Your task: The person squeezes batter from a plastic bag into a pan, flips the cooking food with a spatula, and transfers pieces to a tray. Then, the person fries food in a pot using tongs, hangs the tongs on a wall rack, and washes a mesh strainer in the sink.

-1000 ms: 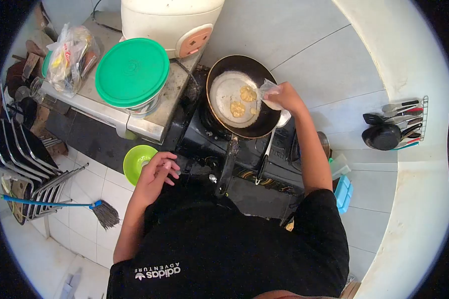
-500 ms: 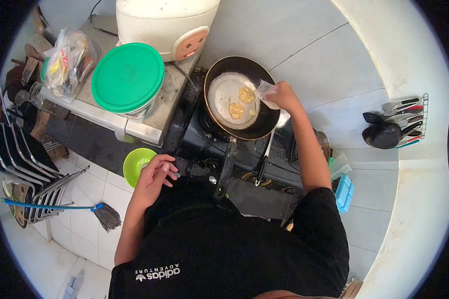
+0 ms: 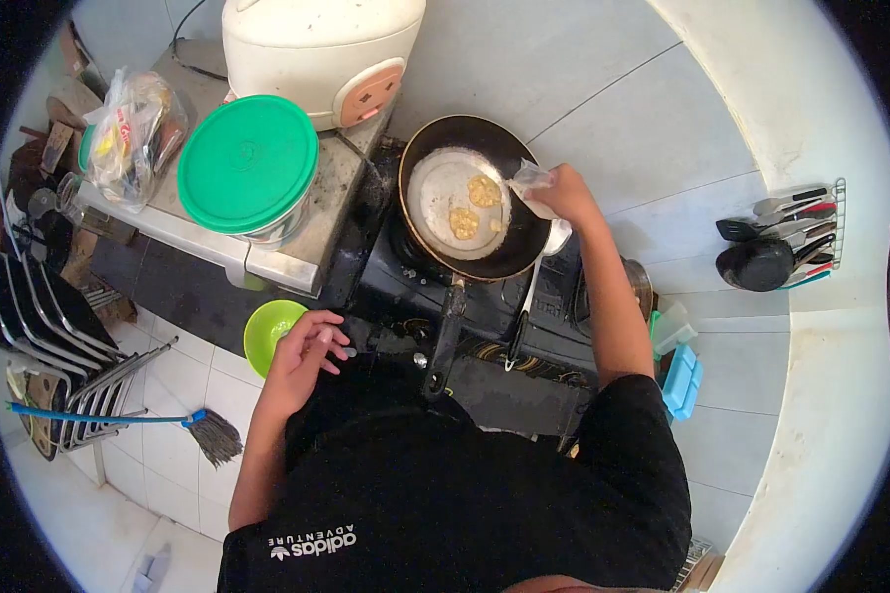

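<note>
My nearer right hand (image 3: pixel 567 194) clenches a plastic bag (image 3: pixel 531 178) angled left over the frying pan (image 3: pixel 528 235) at its right rim, my left hand (image 3: pixel 309 356) half-curled below-left, any hold on the lime-green bowl (image 3: pixel 263 334) unclear on my feed.

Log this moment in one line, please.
Right hand: grips clear plastic bag at right edge of frying pan | Left hand: loosely open by green bowl, contact unclear | Pan: two yellowish lumps
</note>
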A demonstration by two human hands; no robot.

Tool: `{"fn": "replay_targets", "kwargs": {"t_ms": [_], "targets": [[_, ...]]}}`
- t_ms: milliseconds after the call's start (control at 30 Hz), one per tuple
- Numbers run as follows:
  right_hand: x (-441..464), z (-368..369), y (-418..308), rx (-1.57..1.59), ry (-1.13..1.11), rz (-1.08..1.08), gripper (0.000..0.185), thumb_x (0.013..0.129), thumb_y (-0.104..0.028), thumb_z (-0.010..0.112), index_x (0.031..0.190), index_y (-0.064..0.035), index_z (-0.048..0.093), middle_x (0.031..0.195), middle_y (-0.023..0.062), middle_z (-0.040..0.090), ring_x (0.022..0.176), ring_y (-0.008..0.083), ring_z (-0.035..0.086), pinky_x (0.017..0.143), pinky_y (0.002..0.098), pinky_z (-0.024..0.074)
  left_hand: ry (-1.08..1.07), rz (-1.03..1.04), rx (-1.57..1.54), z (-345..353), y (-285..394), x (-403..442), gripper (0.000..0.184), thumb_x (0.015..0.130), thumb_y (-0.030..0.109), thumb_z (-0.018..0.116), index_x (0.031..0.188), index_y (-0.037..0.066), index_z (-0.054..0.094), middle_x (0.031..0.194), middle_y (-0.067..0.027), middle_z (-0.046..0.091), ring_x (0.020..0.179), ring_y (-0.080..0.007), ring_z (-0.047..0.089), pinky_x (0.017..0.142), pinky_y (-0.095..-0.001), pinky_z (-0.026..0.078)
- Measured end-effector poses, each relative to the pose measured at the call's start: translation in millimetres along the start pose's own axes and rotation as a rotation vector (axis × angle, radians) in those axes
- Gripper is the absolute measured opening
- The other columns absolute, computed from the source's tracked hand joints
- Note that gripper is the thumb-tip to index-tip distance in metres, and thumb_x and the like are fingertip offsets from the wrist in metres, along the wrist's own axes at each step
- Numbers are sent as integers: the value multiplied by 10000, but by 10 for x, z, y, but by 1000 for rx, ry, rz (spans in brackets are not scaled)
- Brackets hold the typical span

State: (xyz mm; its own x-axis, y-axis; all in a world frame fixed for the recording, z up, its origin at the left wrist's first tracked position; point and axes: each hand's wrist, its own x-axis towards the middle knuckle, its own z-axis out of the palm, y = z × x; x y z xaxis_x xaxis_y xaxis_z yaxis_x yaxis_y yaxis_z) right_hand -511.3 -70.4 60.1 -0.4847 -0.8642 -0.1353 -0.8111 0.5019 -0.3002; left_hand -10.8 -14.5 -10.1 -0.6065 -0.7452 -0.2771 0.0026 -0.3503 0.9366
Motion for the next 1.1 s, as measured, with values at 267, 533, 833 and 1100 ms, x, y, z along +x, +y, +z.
{"fn": "replay_targets", "kwargs": {"t_ms": [267,533,833,1100], "targets": [[-68,-167,47,334,88,57,528,681,-251,927,986,75,646,917,170,720,854,244,700,750,384,556,-9,18,0,-31,8,6,249,1083,166,484,1280,26,546,1043,-78,659,861,-127,649,704,-262,546],[-275,-360,142,922,-139,84,326,855,-190,816,1065,45,732,893,68,732,734,134,679,566,300,524,-30,30,9,11,5,13,237,1072,148,500,1267,24,555,1032,-73,666,874,-131,646,735,-272,540],[-522,-387,113,1454,-95,42,261,931,-233,737,1126,-87,644,831,-19,595,704,121,557,528,268,429,-68,59,26,63,66,-5,231,1052,136,530,1256,33,563,1032,-78,679,884,-139,649,752,-284,536],[-797,-454,-3,1803,-183,-154,259,968,-245,695,1167,-102,613,908,1,616,750,134,563,527,272,423,-102,97,50,69,84,-26,260,1051,178,536,1270,37,550,1048,-109,672,884,-167,651,751,-306,546]]}}
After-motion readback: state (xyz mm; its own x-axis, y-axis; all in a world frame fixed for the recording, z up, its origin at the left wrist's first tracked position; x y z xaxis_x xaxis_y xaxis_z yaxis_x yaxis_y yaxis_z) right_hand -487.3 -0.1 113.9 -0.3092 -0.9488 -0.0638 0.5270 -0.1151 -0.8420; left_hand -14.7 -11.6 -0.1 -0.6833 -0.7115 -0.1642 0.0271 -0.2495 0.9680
